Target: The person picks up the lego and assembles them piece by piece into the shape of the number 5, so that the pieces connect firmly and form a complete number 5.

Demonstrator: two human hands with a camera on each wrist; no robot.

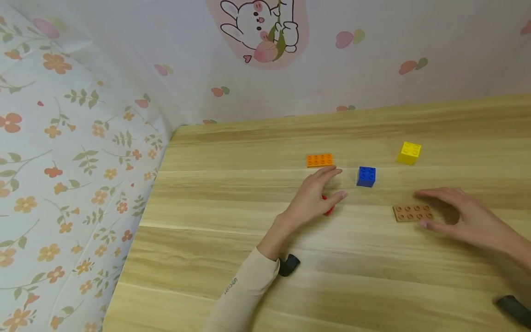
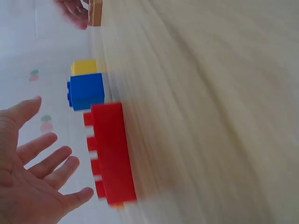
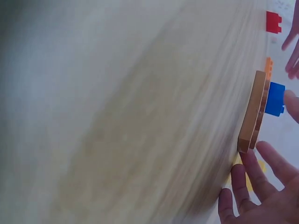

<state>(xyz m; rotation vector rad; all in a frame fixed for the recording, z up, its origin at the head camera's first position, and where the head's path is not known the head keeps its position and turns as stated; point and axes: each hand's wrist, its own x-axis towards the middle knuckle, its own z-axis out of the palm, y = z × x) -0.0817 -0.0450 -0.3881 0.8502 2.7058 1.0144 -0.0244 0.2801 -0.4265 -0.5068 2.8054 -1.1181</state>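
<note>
The left hand (image 1: pixel 308 197), its grip released, is spread above the red brick (image 2: pixel 113 154) on the bench (image 1: pixel 207 198). Farther right, the right hand (image 1: pixel 474 219) has a loose grip too, thumb and fingers parted at the right end of the brown brick (image 1: pixel 408 213).

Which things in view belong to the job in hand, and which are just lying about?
Likely in the job, judging by the hands:
red brick, by the left hand
brown brick, by the right hand

Apparently just lying about:
orange brick
blue brick
yellow brick
</note>
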